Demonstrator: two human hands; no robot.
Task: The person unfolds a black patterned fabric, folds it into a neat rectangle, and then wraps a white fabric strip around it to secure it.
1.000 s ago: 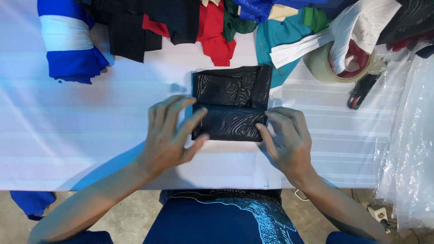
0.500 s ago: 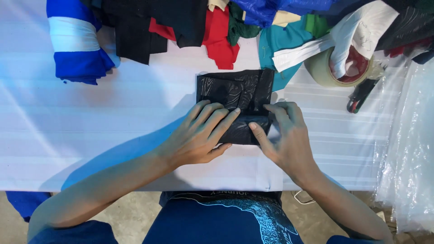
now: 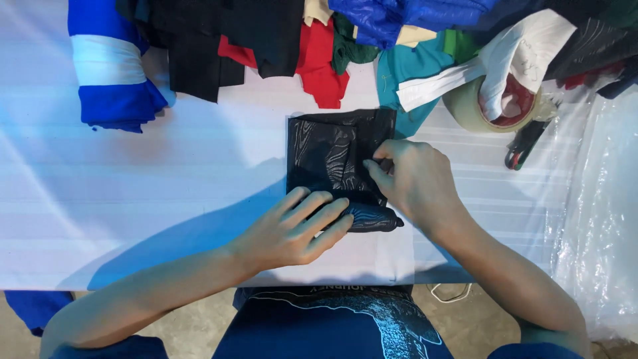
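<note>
A black, shiny patterned cloth [image 3: 329,153] lies folded into a small rectangle on the white table [image 3: 133,199], just in front of me. My left hand [image 3: 296,226] lies flat with fingers spread on the cloth's near edge, pressing it down. My right hand [image 3: 415,183] rests on the cloth's right side, its fingertips pinching the right edge of the fold. The near right corner of the cloth bulges out from under both hands.
A heap of cloths in black, red, green, teal and blue [image 3: 319,40] lines the far edge. A blue and white cloth [image 3: 109,73] hangs at far left. A tape roll [image 3: 478,106] and a black tool [image 3: 522,146] lie at right, beside clear plastic sheeting [image 3: 598,199].
My left hand slid right along the cloth's near edge. My right hand moved up from the near corner to the cloth's right edge. The camera view shifted slightly.
</note>
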